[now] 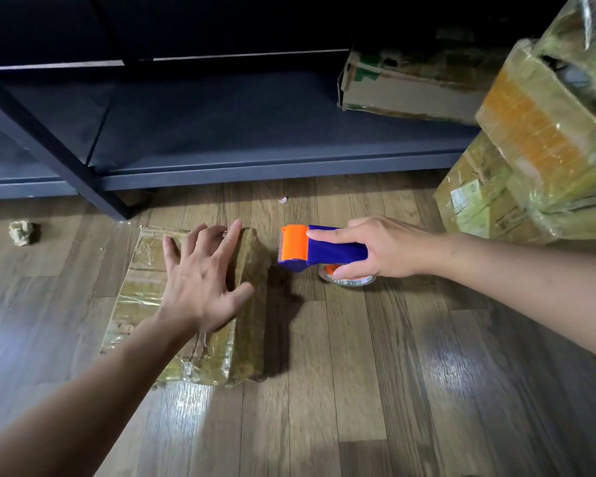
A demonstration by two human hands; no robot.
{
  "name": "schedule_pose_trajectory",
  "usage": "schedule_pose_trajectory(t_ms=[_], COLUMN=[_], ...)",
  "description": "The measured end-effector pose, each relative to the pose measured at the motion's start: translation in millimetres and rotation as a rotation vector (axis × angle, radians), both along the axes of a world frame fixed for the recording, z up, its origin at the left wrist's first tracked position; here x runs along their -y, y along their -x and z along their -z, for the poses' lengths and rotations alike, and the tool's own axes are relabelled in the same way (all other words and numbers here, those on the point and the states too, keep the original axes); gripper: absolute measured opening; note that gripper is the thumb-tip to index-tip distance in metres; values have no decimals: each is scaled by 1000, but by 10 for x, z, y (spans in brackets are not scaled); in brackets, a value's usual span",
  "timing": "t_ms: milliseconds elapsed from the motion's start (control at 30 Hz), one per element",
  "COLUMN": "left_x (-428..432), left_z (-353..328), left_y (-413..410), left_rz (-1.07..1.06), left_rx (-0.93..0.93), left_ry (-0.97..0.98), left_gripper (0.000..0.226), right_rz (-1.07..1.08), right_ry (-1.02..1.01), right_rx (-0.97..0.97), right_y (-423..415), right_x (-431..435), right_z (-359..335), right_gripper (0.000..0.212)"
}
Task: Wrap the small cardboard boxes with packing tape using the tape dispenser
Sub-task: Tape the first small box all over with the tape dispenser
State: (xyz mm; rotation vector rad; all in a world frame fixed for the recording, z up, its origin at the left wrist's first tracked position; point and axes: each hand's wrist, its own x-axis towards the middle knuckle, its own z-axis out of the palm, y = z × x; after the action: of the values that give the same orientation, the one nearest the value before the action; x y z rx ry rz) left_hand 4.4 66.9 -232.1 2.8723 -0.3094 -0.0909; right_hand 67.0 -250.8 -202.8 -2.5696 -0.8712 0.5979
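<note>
The fingers (229, 237) of the left hand (200, 280) were spread wide and straight over the top of a flat, long cardboard box wrapped in glossy clear tape (138, 287), their tips reaching towards its far edge. Whether the palm pressed on the box could not be told. The fingers (327, 234) of the right hand (382, 249) were curled round the handle of a blue plastic tape dispenser with an orange head (324, 251), the forefinger laid straight along its top. The dispenser was held just to the right of the box, apart from it, its orange head turned towards the box's right side. A roll of clear tape (350, 281) was seen beneath the handle, low over the wooden plank floor (358, 373) on which the box lay. Taped cardboard boxes (530, 149) were stacked at the right, and a dark metal shelf (255, 132) stood behind.
</note>
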Motion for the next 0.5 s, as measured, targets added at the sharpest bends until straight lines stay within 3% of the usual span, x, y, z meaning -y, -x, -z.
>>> schedule_pose_trajectory(t_ms=[267, 400, 500], left_x=[44, -18, -38], left_z=[-302, -173, -267], left_y=[-94, -109, -36], left_rz=[-57, -168, -172], left_rx=[-26, -171, -217], left_ry=[408, 876, 997], left_gripper=[100, 86, 90], right_rz=[0, -6, -48], right_ry=[-32, -45, -27], right_rx=[102, 178, 199], right_y=[-66, -145, -160], right_x=[-220, -333, -456], right_z=[-276, -590, -765], right_gripper=[69, 65, 63])
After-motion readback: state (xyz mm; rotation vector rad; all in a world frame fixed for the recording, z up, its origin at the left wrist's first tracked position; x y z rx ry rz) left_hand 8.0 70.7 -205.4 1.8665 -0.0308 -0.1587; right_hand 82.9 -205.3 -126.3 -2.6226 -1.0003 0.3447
